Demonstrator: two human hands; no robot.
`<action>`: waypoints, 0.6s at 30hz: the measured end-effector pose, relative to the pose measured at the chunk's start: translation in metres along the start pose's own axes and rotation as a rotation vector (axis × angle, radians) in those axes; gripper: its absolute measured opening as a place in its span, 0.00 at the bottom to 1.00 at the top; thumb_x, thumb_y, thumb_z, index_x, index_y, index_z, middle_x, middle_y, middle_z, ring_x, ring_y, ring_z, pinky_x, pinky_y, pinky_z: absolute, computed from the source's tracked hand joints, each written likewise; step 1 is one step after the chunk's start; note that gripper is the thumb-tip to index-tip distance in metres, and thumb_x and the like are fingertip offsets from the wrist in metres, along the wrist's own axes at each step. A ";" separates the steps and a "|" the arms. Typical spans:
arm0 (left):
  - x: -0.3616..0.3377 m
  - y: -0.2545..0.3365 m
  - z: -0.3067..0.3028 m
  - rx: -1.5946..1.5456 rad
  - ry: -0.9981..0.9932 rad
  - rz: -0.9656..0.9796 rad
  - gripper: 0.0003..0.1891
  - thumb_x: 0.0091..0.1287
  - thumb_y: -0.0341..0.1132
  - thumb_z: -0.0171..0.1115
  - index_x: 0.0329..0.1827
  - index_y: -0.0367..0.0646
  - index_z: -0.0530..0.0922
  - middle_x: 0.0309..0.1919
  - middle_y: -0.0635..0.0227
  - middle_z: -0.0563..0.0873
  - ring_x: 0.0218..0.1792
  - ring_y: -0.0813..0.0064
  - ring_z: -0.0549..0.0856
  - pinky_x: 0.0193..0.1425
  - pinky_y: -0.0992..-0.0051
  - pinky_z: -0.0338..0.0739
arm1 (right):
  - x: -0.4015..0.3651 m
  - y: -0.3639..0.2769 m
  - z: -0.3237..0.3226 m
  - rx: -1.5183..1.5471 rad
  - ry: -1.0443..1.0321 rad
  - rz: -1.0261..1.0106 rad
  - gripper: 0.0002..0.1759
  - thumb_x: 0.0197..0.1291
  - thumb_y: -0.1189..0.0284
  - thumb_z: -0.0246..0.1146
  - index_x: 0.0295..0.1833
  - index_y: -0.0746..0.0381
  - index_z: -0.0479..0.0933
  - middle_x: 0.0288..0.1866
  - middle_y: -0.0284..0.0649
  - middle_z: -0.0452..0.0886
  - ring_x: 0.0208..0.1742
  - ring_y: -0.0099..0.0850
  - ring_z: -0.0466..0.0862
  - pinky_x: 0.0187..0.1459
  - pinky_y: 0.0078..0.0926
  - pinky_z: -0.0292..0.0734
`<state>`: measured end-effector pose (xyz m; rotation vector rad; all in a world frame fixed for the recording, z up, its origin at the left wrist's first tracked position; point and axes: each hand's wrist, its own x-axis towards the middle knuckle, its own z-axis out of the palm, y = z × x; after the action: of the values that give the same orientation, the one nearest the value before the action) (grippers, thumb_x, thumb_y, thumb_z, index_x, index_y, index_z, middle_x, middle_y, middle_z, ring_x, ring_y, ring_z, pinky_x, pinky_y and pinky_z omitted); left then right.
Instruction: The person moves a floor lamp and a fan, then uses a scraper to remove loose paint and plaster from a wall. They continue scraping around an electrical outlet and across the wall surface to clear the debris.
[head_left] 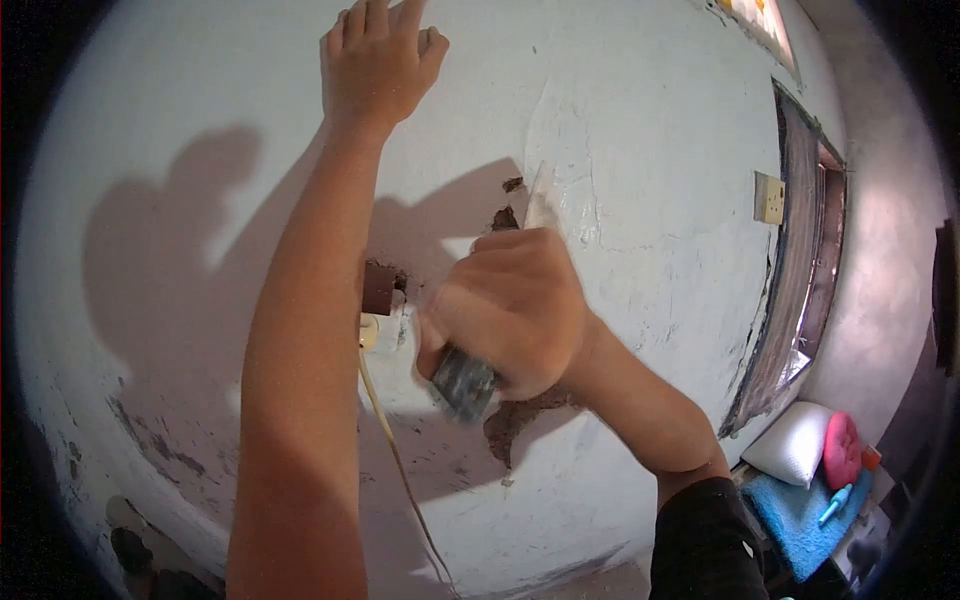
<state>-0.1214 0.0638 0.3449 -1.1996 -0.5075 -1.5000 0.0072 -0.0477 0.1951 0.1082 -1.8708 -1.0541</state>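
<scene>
My left hand (380, 60) is raised high against the white wall (660, 130), its fingers stretched out and partly cut off by the top edge. My right hand (510, 305), slightly blurred, is closed around a tool with a dark grey handle (463, 385). The handle's end sticks out below my fist. The tool's working end is hidden or cannot be told from the pale wall strip (541, 200) just above my knuckles. Broken patches with bare brown material, such as the lower one (515, 430), surround my right hand.
A square wall hole (378, 288) sits between my arms, above a cream fitting (368, 332) with a hanging cable (395, 440). To the right are a socket plate (770, 198) and a window (815, 250). A white pillow (790, 443), pink cushion (842, 450) and blue towel (795, 520) lie lower right.
</scene>
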 end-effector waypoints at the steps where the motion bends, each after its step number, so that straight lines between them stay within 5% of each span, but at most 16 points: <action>1: -0.001 0.000 -0.001 0.002 0.018 0.016 0.23 0.66 0.39 0.59 0.63 0.40 0.74 0.64 0.52 0.74 0.67 0.55 0.71 0.70 0.54 0.64 | -0.012 0.023 -0.005 -0.067 -0.037 0.071 0.15 0.42 0.82 0.67 0.21 0.60 0.65 0.14 0.34 0.68 0.13 0.31 0.70 0.15 0.26 0.63; 7: 0.000 0.000 0.001 -0.012 0.075 0.049 0.22 0.65 0.39 0.59 0.60 0.39 0.75 0.63 0.50 0.75 0.66 0.54 0.71 0.69 0.53 0.64 | 0.002 0.000 0.004 0.007 -0.102 0.088 0.17 0.38 0.82 0.68 0.19 0.57 0.63 0.13 0.33 0.66 0.12 0.31 0.70 0.16 0.27 0.60; 10: -0.003 -0.002 0.001 0.005 0.074 0.041 0.22 0.65 0.39 0.59 0.59 0.38 0.75 0.63 0.50 0.75 0.66 0.54 0.72 0.69 0.53 0.65 | -0.001 -0.005 -0.003 -0.008 -0.196 0.052 0.10 0.44 0.68 0.69 0.26 0.54 0.73 0.13 0.32 0.69 0.14 0.30 0.75 0.19 0.29 0.71; 14: -0.007 0.002 0.003 0.002 0.063 0.036 0.23 0.66 0.41 0.58 0.60 0.38 0.75 0.64 0.49 0.74 0.67 0.54 0.71 0.69 0.53 0.64 | -0.059 0.053 -0.041 -0.512 -0.219 0.390 0.10 0.50 0.72 0.67 0.24 0.58 0.72 0.13 0.36 0.69 0.15 0.32 0.75 0.20 0.31 0.71; 18: -0.003 0.000 0.012 0.071 0.070 0.025 0.24 0.68 0.43 0.56 0.63 0.38 0.73 0.65 0.49 0.73 0.68 0.55 0.70 0.70 0.53 0.63 | -0.013 -0.006 -0.039 -0.221 0.005 0.153 0.10 0.49 0.77 0.63 0.21 0.59 0.68 0.12 0.35 0.63 0.13 0.30 0.70 0.15 0.26 0.63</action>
<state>-0.1170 0.0757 0.3472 -1.0912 -0.4934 -1.4857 0.0418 -0.0693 0.1889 -0.1590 -1.7165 -1.1440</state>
